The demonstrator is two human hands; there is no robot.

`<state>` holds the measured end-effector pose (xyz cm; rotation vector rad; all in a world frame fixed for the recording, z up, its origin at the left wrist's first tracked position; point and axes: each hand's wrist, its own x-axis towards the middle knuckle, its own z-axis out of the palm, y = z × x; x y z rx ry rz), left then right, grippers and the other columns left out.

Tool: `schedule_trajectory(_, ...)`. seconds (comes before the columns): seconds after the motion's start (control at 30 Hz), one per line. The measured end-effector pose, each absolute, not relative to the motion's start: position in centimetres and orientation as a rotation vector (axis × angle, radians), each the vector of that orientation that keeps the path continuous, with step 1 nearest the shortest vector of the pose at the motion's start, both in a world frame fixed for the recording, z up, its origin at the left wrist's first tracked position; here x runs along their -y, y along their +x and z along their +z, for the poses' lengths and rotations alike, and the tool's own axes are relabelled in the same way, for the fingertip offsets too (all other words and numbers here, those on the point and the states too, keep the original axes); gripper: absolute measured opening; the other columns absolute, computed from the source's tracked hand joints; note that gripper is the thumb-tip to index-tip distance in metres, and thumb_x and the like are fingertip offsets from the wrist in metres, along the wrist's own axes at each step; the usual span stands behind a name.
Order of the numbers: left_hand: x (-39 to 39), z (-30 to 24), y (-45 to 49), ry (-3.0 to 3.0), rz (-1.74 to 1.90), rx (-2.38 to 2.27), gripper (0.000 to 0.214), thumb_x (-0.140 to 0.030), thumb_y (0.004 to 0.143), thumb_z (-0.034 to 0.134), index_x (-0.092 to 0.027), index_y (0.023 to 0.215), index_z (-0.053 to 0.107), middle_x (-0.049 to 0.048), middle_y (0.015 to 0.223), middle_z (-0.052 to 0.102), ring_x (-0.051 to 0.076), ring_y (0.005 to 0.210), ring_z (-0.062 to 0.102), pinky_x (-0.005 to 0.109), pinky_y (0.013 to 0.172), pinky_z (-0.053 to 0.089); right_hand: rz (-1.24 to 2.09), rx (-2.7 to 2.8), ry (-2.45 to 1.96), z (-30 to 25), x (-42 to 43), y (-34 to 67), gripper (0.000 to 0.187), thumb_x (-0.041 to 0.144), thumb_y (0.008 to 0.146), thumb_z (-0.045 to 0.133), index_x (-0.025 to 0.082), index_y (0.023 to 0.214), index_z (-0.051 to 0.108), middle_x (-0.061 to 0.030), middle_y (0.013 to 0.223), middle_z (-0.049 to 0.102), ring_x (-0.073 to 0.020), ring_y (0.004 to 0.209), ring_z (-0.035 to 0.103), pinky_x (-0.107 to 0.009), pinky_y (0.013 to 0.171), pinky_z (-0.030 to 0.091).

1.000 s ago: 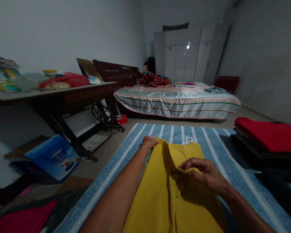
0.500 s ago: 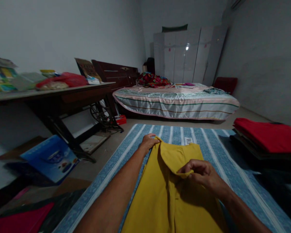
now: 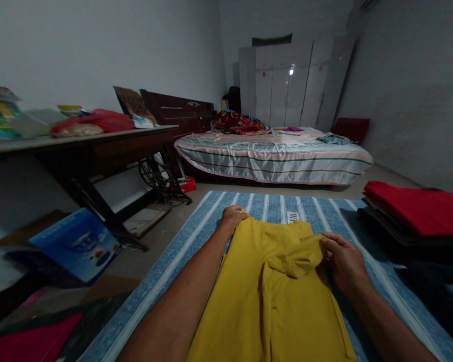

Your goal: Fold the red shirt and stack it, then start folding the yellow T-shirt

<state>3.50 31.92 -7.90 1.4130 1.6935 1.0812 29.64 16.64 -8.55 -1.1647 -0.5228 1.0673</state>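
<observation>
A yellow garment (image 3: pixel 245 291) lies spread over a blue, white-striped cloth, with a long crease or seam running down its middle. Its upper edge points away from me. At the far left corner, my left hand (image 3: pixel 234 217) has its fingers closed on the garment's edge. My right hand (image 3: pixel 343 259) pinches the upper right edge and holds it a little raised, so the fabric bunches in folds between the hands. The lower end of the garment runs out of view.
The striped cloth (image 3: pixel 181 266) has a printed label beyond the garment. Folded clothes (image 3: pixel 415 208), red on top, are stacked at right. A sewing-machine table (image 3: pixel 113 136) and a blue box (image 3: pixel 79 246) stand left. A bed (image 3: pixel 272 161) and wardrobe (image 3: pixel 279 85) are behind.
My right hand has moved right and away from me, pulling the garment's upper edge from the middle out to the right side. My left hand stays at the far left corner.
</observation>
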Motion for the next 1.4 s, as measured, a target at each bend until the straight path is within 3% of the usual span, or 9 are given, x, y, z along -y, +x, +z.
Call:
schedule_trajectory(0.1, -32.5, -8.4, 3.5, 1.452, 1.071, -1.763, 0.035, -0.022, 0.059, 0.074, -0.015, 0.094, 0.069, 0.0022, 0.081, 0.07, 0.017, 0.069, 0.065, 0.022, 0.057, 0.046, 1.073, 0.535, -1.244, -9.1, -16.8, 29.7, 0.052, 0.029, 0.054, 0.075, 0.02, 0.103, 0.06, 0.0056, 0.055, 0.058, -0.0127, 0.044, 0.052, -0.023, 0.042, 0.04)
schedule_trajectory(0.2, -33.0, -8.7, 3.5, 1.501, 1.046, -1.803, 0.034, -0.024, 0.06, 0.074, -0.017, 0.092, 0.069, 0.0017, 0.081, 0.07, 0.017, 0.07, 0.065, 0.022, 0.059, 0.046, 1.07, 0.548, -1.269, -8.8, -16.7, 29.5, 0.057, 0.029, 0.054, 0.073, 0.019, 0.108, 0.059, 0.0076, 0.051, 0.055, -0.0118, 0.044, 0.051, -0.022, 0.042, 0.04)
schedule_trajectory(0.5, -33.0, -8.5, 3.2, 1.648, 1.032, -1.827, 0.04, -0.017, 0.059, 0.072, -0.016, 0.099, 0.068, 0.0032, 0.086, 0.069, 0.019, 0.085, 0.064, 0.024, 0.074, 0.046, 1.034, 0.552, -1.266, -8.7, -16.8, 29.7, 0.051, 0.028, 0.05, 0.073, 0.017, 0.099, 0.063, 0.0069, 0.05, 0.056, -0.0105, 0.041, 0.047, -0.022, 0.04, 0.037)
schedule_trajectory(0.73, -32.7, -8.6, 2.8, 1.6, 1.048, -1.64, 0.04, -0.013, 0.062, 0.066, -0.013, 0.102, 0.068, 0.0025, 0.077, 0.07, 0.016, 0.069, 0.065, 0.023, 0.065, 0.048, 1.088, 0.575, -1.236, -9.2, -16.9, 29.4, 0.047, 0.03, 0.051, 0.075, 0.018, 0.095, 0.062, 0.0043, 0.057, 0.062, -0.0136, 0.044, 0.054, -0.025, 0.043, 0.042)
schedule_trajectory(1.0, -31.9, -8.2, 2.5, 1.508, 1.103, -1.459, 0.031, -0.018, 0.059, 0.066, -0.014, 0.09, 0.068, 0.003, 0.08, 0.072, 0.017, 0.072, 0.066, 0.025, 0.068, 0.05, 1.107, 0.584, -1.217, -8.9, -16.8, 29.2, 0.042, 0.03, 0.052, 0.076, 0.018, 0.09, 0.063, 0.0043, 0.055, 0.061, -0.0136, 0.042, 0.054, -0.024, 0.041, 0.041)
schedule_trajectory(1.4, -31.8, -7.8, 2.5, 1.441, 1.128, -1.417, 0.036, -0.025, 0.055, 0.068, -0.014, 0.089, 0.068, 0.0037, 0.08, 0.073, 0.019, 0.073, 0.067, 0.026, 0.066, 0.05, 1.11, 0.587, -1.214, -9.0, -17.1, 29.1, 0.044, 0.029, 0.051, 0.073, 0.015, 0.091, 0.063, 0.0031, 0.055, 0.063, -0.0125, 0.043, 0.054, -0.023, 0.042, 0.041)
